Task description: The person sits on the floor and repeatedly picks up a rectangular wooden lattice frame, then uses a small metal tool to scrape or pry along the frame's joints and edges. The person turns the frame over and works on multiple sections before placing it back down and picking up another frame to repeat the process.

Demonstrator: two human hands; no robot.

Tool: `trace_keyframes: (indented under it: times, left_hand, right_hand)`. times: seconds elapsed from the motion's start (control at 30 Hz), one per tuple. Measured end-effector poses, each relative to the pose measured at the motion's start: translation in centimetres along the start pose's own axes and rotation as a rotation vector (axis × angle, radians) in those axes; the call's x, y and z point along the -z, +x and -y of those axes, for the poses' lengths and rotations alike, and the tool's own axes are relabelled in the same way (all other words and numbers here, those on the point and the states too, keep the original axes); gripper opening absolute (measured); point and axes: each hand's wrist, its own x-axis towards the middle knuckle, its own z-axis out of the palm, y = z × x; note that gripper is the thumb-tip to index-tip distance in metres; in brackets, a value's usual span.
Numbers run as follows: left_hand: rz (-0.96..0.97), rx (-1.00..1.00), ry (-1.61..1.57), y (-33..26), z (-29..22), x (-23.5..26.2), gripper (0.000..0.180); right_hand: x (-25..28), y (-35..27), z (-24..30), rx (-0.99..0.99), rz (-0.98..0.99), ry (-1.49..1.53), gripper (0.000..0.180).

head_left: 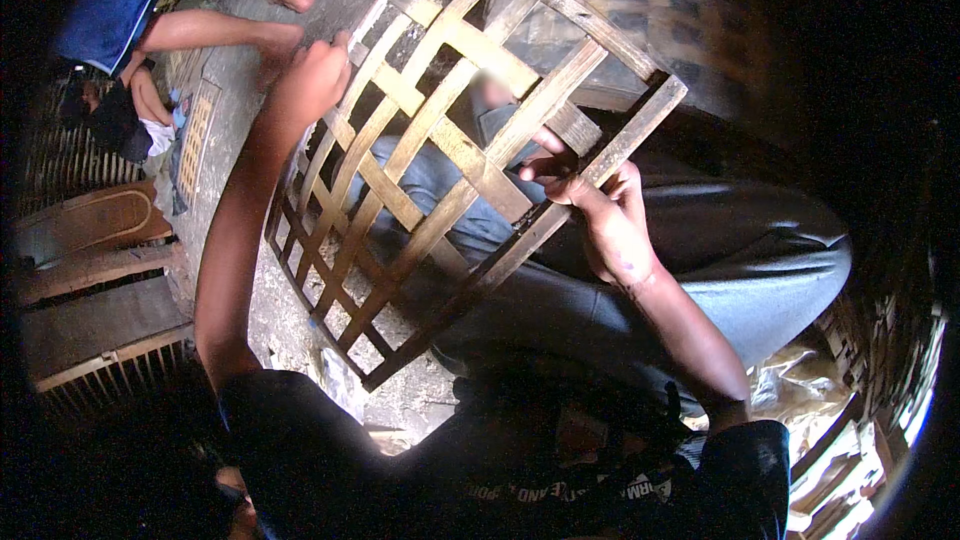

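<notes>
A lattice panel of woven bamboo strips (497, 61) in a slatted frame is held tilted over my lap. At its far left edge, my left hand (322, 80) has its fingers curled closed round the rim. My right hand (612, 225) grips the near right frame rail (640, 135), its thumb on top and some fingers reaching through an opening of the weave. Some strip ends stop short of that rail. Behind the lattice, my legs in grey trousers (740, 280) show partly through the gaps.
Another woven panel (650, 0) lies at the back right in dim light. A person's bare legs (200, 32) rest on the concrete floor (225, 90) at the far left, another person beyond. Wooden boards (100, 315) are at left, bamboo scraps (840, 460) at lower right.
</notes>
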Motion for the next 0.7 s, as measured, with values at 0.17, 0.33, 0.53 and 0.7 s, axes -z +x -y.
trace_keyframes:
  times: [0.17, 0.33, 0.53, 0.7]
  left_hand:
    - [0.014, -0.153, -0.065, 0.1, 1.5, -0.9, 0.061]
    - [-0.143, -0.414, -0.236, 0.7, 5.3, -2.9, 0.072]
    - [0.052, -0.383, -0.662, 0.3, 6.6, -3.0, 0.081]
    - [-0.114, -0.334, -0.482, -0.7, 4.7, -2.8, 0.084]
  right_hand:
    - [0.1, 0.0, 0.0, -0.025, -0.024, 0.019, 0.018]
    - [0.1, -0.1, -0.1, -0.002, -0.002, 0.067, 0.026]
    - [0.2, 0.2, 0.0, -0.008, -0.005, 0.042, 0.034]
    - [0.0, 0.1, 0.2, -0.006, 0.001, 0.018, 0.033]
